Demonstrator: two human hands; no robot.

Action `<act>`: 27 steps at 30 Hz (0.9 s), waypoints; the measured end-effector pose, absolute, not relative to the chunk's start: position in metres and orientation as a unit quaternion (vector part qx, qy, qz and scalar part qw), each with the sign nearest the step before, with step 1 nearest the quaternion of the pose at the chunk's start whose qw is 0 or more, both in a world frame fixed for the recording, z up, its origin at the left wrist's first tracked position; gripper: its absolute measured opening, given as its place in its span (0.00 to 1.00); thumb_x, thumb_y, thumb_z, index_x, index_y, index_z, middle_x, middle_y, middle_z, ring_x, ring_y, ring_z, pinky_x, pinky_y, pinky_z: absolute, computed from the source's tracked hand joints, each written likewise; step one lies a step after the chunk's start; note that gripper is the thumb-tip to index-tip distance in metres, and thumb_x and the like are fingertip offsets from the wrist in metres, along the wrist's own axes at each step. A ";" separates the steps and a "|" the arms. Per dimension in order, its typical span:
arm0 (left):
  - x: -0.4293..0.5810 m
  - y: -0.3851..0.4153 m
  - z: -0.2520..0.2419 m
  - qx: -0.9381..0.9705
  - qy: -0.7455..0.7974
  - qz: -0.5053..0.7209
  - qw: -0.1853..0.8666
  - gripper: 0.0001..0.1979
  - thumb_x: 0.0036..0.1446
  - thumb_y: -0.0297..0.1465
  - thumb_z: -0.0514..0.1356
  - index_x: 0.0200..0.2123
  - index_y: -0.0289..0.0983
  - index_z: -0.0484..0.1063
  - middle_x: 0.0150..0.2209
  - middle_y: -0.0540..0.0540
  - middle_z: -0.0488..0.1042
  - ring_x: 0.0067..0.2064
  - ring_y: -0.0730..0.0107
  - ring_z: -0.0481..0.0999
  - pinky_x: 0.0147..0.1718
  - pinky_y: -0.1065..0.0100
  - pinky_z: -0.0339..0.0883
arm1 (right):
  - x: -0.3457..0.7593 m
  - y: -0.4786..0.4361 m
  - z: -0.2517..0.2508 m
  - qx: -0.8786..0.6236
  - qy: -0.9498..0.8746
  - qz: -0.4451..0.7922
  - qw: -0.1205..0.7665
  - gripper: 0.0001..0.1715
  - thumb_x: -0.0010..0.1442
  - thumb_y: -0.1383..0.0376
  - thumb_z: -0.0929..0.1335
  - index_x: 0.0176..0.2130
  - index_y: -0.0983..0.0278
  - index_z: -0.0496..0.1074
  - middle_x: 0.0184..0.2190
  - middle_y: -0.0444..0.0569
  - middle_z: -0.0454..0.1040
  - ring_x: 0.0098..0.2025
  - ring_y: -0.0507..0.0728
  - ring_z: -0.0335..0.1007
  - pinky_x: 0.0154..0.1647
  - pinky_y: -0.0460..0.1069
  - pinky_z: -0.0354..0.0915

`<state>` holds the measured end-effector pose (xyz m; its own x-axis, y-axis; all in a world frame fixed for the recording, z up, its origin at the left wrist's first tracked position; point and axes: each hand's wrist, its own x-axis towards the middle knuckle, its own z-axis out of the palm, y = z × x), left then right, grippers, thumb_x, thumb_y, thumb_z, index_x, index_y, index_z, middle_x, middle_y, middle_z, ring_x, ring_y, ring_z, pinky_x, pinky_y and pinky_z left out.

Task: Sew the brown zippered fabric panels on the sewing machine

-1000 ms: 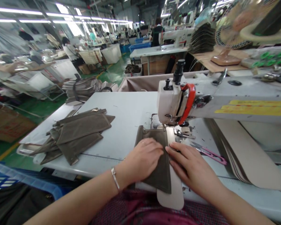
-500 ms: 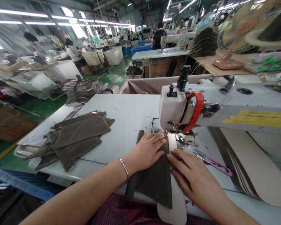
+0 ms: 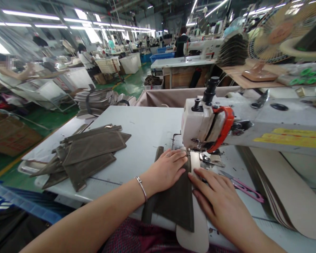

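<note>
My left hand (image 3: 167, 172) lies flat on a dark olive fabric piece (image 3: 175, 207), fingers stretched toward the needle area of the sewing machine (image 3: 196, 123). Beneath this fabric runs a cream, round-ended panel (image 3: 195, 237), whose lower end hangs over the table's front edge. My right hand (image 3: 217, 195) rests with extended fingers on the panel, its fingertips touching the fabric's right edge. The top ends of both pieces reach the presser foot, where detail is hard to make out. Pink-handled scissors (image 3: 249, 191) lie right of my right hand.
Sewn olive pieces (image 3: 94, 147) are heaped on the table's left side. Cream and dark panels (image 3: 284, 182) are stacked under the machine arm at right. A bundled stack (image 3: 94, 100) stands behind left. A blue crate (image 3: 28, 203) is at lower left, and a fan (image 3: 274, 38) stands behind right.
The whole view has shifted slightly, so the scene sits a little further right. Both hands keep nearly the same places on the fabric and panel.
</note>
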<state>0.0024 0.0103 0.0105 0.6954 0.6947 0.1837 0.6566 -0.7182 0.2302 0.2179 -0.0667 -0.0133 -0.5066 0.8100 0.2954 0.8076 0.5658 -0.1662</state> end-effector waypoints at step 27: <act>-0.014 -0.040 0.019 0.961 0.230 0.121 0.096 0.11 0.66 0.26 0.52 0.49 0.36 0.70 0.52 0.45 0.74 0.57 0.67 0.68 0.63 0.62 0.55 | 0.220 -0.067 -0.016 -0.449 -0.874 -0.007 0.185 0.25 0.66 0.63 0.63 0.61 0.58 0.61 0.59 0.52 0.64 0.60 0.62 0.59 0.55 0.60 0.57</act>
